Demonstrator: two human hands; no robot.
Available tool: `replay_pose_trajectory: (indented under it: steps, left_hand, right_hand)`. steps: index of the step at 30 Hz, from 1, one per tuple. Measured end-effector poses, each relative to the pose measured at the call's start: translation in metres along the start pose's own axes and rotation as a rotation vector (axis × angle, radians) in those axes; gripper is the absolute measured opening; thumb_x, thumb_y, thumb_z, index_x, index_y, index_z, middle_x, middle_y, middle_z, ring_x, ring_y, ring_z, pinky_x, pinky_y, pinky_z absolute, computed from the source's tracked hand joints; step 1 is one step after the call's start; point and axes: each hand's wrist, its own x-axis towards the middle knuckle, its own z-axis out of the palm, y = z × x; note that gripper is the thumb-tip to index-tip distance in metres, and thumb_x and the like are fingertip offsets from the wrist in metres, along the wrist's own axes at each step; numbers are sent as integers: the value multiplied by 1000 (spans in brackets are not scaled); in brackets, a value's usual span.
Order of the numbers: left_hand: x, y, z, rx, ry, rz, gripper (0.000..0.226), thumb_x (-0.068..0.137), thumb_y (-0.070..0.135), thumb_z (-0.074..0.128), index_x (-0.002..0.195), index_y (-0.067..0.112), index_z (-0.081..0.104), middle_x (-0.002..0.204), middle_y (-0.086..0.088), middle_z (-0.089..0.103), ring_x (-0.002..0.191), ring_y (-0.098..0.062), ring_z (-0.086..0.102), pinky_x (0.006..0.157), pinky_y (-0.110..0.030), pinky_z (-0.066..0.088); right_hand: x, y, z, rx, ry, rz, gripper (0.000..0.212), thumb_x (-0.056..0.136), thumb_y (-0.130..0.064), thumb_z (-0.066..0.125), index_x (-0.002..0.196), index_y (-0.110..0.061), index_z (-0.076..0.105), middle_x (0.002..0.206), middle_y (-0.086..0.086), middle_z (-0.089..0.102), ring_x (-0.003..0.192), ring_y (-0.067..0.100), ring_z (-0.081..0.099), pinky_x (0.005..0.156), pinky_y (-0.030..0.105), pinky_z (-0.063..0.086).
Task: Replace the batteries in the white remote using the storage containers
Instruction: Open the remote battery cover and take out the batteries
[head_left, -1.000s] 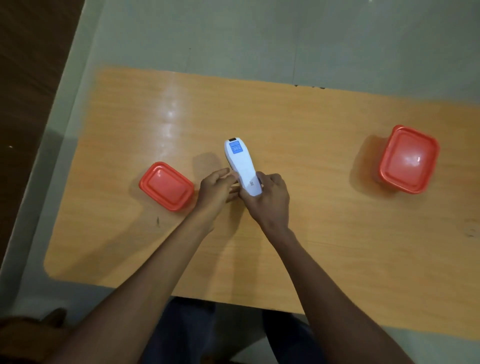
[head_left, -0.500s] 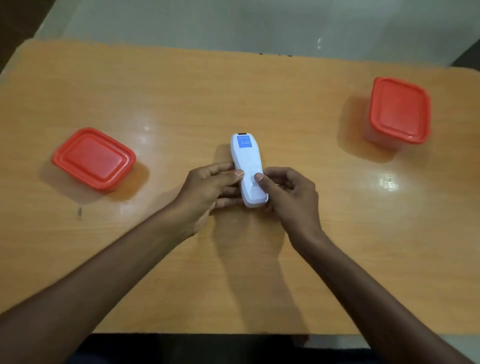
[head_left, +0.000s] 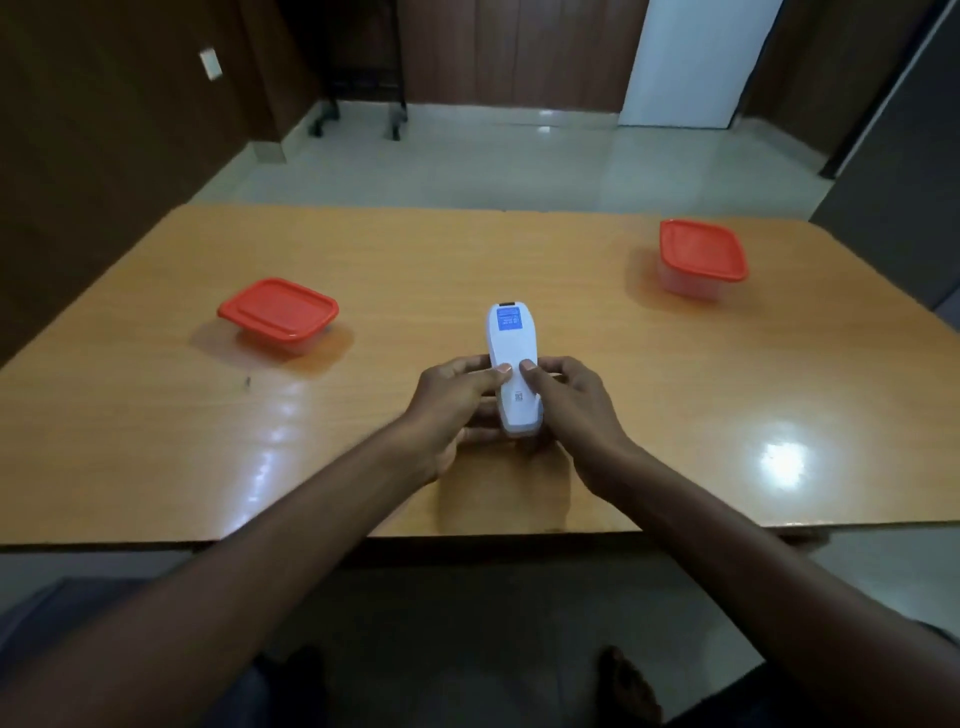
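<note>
white remote (head_left: 511, 364) back-up, desk (head_left: 623, 415) ctr | left hand (head_left: 457, 400) + right hand (head_left: 566, 400) grip near end, thumbs on cover | cover on, early | red-lid containers 10 (head_left: 278, 312) & 2 o'clock (head_left: 701, 252), lidded

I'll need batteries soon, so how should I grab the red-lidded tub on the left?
Probably take the left tub from above with the left hand, fingers spanning its short sides below the lid's rim. It sits flat and low, lid on, nothing crowding it.
</note>
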Motion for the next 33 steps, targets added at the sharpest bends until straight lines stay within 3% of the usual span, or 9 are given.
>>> replay_pose_trajectory:
  steps: [5,11,15,18,21,26,33]
  left_hand:
    - [-19,1,3,-49,30,73,39,95,26,68,131,14,59,112,-9,73,92,-25,74,60,-38,62]
    - [-10,-8,8,-19,112,118,40,98,34,63,134,19,55,113,-4,73,96,-28,74,67,-46,65]
    - [5,-10,8,-97,139,191,40,99,34,60,137,23,56,111,-4,74,97,-26,73,62,-39,60]
    - [15,-8,6,-126,129,208,42,99,29,62,141,29,55,106,-4,76,93,-26,72,56,-36,57]
    - [26,-12,3,-147,133,190,42,99,24,63,140,29,57,102,-4,77,92,-27,73,69,-46,60]
    - [35,-17,1,-201,145,188,44,99,22,63,141,30,58,102,-2,78,89,-27,73,68,-43,59]
    - [36,-14,7,-294,155,187,45,99,11,61,142,27,58,105,-6,76,89,-25,71,75,-43,59]
  right_hand:
    - [-24,-19,2,-29,-18,-63,35,100,-44,56,121,-17,51,107,8,65,85,26,73,51,33,58]
    - [-18,-13,12,-79,2,-118,35,101,-43,54,123,-17,49,108,7,68,80,23,75,53,34,62]
    - [-4,-14,18,-6,-47,-139,37,102,-41,55,130,-17,51,102,6,73,67,18,76,47,31,58]
    - [7,-10,25,3,-43,-129,42,102,-42,53,136,-17,55,102,7,74,69,19,76,50,33,60]
    - [16,-3,32,12,-12,-130,40,103,-41,52,136,-19,57,100,5,74,68,18,76,50,34,62]
    - [20,2,36,17,13,-194,29,103,-35,54,131,-34,60,93,0,75,70,15,76,52,39,63]
    - [25,2,34,57,-7,-184,37,102,-33,57,139,-29,60,95,8,77,80,25,77,60,53,64]
